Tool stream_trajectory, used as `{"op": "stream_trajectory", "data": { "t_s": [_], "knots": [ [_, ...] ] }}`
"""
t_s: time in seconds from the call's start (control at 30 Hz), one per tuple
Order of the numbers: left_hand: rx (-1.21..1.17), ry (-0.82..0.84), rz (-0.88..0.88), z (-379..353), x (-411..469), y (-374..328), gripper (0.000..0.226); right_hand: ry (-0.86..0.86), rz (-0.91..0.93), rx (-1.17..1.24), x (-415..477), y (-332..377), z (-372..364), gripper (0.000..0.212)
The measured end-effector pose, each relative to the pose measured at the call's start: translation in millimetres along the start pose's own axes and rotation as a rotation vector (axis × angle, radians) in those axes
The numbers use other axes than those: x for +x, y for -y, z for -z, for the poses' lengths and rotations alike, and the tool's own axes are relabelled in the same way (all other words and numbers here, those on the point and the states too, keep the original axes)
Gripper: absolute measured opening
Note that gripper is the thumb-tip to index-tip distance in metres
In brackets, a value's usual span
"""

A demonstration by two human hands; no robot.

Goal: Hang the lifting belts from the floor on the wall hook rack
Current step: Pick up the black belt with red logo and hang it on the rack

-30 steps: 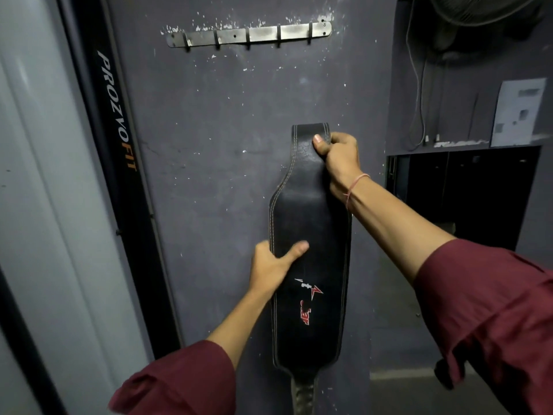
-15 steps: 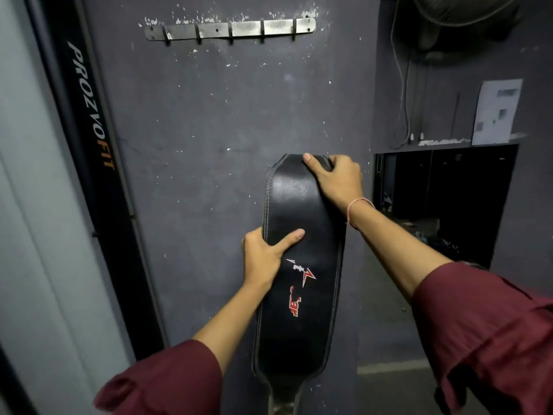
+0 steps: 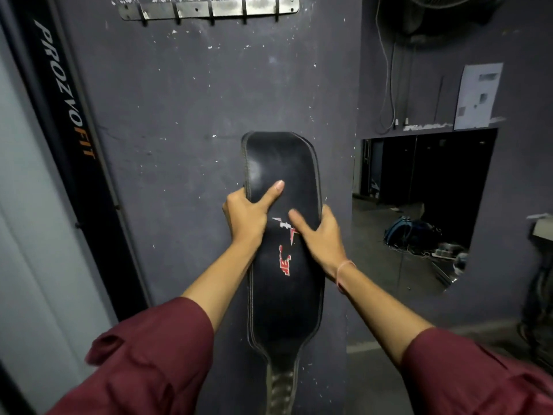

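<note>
A black leather lifting belt [image 3: 282,301] with a red and white logo stands upright in front of the dark wall, wide part up, narrow strap end at the bottom edge of the view. My left hand [image 3: 247,217] grips its left edge, thumb across the front. My right hand [image 3: 321,235] grips its right edge a little lower, thumb over the logo. The metal hook rack [image 3: 209,9] with several hooks is fixed high on the wall, well above the belt's top, and nothing hangs on it.
A black upright post [image 3: 64,115] lettered PROZVOFIT runs down the left of the wall. To the right an opening [image 3: 419,205] shows a dark room with bags and cables on its floor. A cable [image 3: 386,85] and a paper sheet [image 3: 477,95] are on the right wall.
My right hand has come down from the belt's top end to its right edge near the logo. The belt's top has folded lower, and the rack now sits nearer the frame's top.
</note>
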State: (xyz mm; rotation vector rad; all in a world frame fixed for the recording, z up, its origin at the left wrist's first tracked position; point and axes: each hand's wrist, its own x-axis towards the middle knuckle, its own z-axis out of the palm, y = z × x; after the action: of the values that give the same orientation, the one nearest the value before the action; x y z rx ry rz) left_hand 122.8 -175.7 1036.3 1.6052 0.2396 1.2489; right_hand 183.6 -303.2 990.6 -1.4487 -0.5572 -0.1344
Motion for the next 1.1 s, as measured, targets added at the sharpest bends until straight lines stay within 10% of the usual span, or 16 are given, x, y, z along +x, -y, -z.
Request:
{"op": "stream_trajectory", "data": {
  "t_s": [0.3, 0.63, 1.1],
  "knots": [
    [-0.018, -0.119, -0.004, 11.7, 27.9, -10.3, 0.065, 0.4, -0.183, 0.236, -31.9, -40.2, 20.3, 0.057],
    [-0.019, -0.068, -0.058, 13.3, 38.3, -26.8, 0.081, 0.394, -0.286, 0.09, -66.2, -74.4, 24.0, 0.04],
    [-0.086, 0.038, -0.035, 13.6, -17.1, -5.2, 0.055, 0.328, -0.088, 0.389, 45.9, 102.3, 16.9, 0.015]
  ]
}}
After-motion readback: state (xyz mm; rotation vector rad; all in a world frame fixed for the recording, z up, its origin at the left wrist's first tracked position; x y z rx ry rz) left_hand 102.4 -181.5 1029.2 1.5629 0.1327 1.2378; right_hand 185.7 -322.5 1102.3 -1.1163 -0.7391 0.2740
